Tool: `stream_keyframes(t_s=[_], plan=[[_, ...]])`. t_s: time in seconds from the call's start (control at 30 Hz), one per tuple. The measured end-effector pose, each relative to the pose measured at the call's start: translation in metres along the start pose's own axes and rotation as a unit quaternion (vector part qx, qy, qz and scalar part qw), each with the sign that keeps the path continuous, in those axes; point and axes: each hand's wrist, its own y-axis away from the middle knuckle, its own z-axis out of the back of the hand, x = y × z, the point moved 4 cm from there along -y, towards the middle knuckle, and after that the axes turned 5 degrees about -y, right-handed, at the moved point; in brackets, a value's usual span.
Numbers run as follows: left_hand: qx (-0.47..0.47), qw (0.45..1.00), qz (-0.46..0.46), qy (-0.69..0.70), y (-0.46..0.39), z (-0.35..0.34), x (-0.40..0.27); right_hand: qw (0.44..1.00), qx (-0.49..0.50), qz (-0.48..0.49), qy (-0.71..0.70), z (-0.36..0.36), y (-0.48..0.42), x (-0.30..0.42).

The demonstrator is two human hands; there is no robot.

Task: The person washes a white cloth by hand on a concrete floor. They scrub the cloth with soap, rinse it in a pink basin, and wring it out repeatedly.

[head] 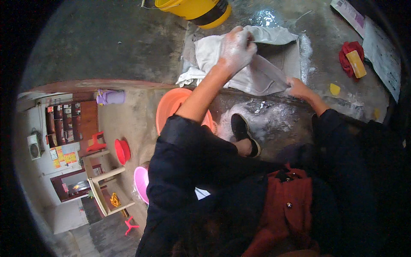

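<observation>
A wet white cloth (208,51) lies bunched over a flat grey slab (290,61) on the concrete ledge. My left hand (237,48), coated in suds, is clenched at the middle of the cloth; its curled fingers hide what part they grip. From that fist a taut edge of fabric runs to my right hand (297,87), which pinches the near right corner. Foam (306,56) lines the slab's right side. Farther right, a yellow bar of soap (356,64) rests on a crumpled red cloth (345,59).
Beyond the cloth stands a yellow bucket (199,11). An orange basin (170,106) sits beside my left arm. Suds (257,117) cover the lower floor near my shoe (240,127). Plastic packaging (382,54) and a small yellow piece (335,89) lie at right. A wooden frame (102,183) stands far left.
</observation>
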Motion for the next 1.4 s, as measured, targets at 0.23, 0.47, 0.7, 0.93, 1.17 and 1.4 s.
stream_keyframes(t_s=[0.23, 0.47, 0.7, 0.93, 1.17, 1.4], plan=[[0.186, 0.981, 0.057, -0.029, 0.068, 0.042, 0.005, 0.943, -0.028, -0.075, -0.323, 0.032, -0.053, 0.001], [0.357, 0.931, 0.032, -0.069, 0.123, 0.011, -0.022, 0.713, -0.165, -0.074, -0.677, 0.063, -0.115, -0.057], [0.374, 0.926, 0.044, 0.035, 0.129, -0.042, -0.056, 0.845, -0.400, 0.047, -0.351, 0.139, -0.109, -0.040], [0.545, 0.834, 0.072, 0.052, 0.155, -0.153, -0.022, 0.902, -0.379, -0.149, 0.141, 0.064, -0.071, -0.001], [0.080, 0.988, 0.105, -0.076, 0.112, -0.188, 0.029, 0.904, -0.324, 0.041, 0.276, -0.030, -0.036, 0.015], [0.128, 0.980, 0.125, -0.086, 0.113, -0.196, 0.024, 0.830, -0.418, 0.066, 0.364, 0.090, -0.118, -0.004]])
